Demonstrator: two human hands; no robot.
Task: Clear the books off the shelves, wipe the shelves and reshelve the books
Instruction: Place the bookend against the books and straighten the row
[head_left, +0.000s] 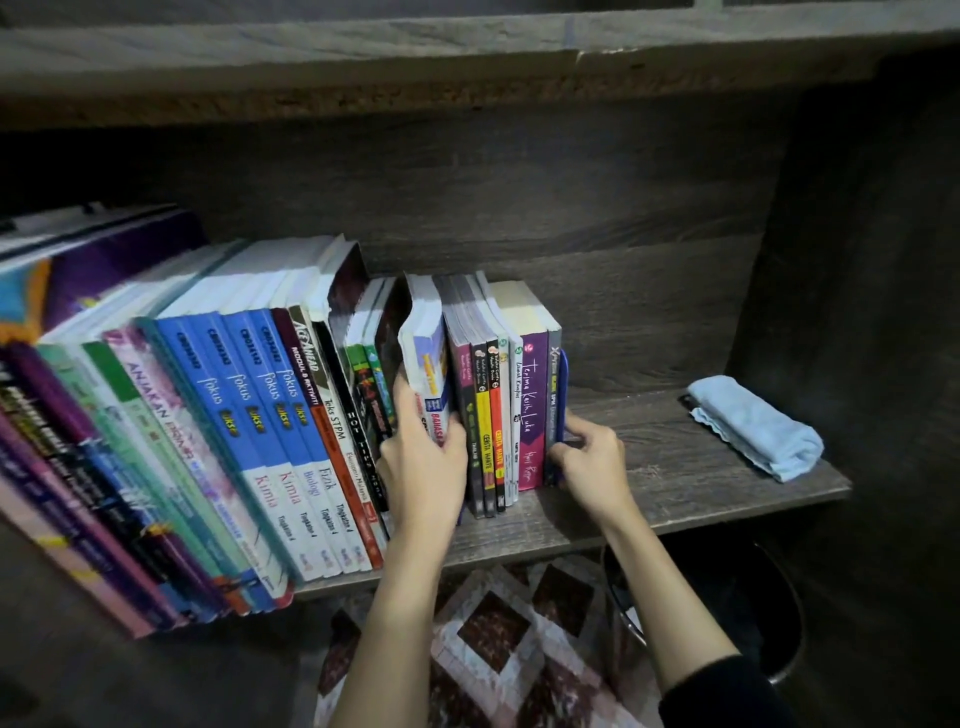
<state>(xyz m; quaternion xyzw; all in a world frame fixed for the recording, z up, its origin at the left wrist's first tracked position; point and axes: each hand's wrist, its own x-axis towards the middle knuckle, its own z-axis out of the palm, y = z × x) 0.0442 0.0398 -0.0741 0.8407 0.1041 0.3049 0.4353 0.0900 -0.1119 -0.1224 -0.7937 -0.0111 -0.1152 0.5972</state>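
A long row of books (270, 415) stands on a dark wooden shelf (675, 483), leaning left at the left end. My left hand (423, 457) grips a white and blue paperback (428, 364) in the middle of the row, its top tipped to the left. My right hand (589, 460) holds the blue bookend (563, 395) at the right end, beside a grey book and a purple book (532, 410). Between my hands stand several thin dark-spined books (485, 436).
A folded light blue cloth (753, 426) lies on the shelf at the right, near the side wall. Another shelf board (415, 67) runs overhead. Below the shelf are a patterned blanket (498, 639) and a dark round stool (727, 613).
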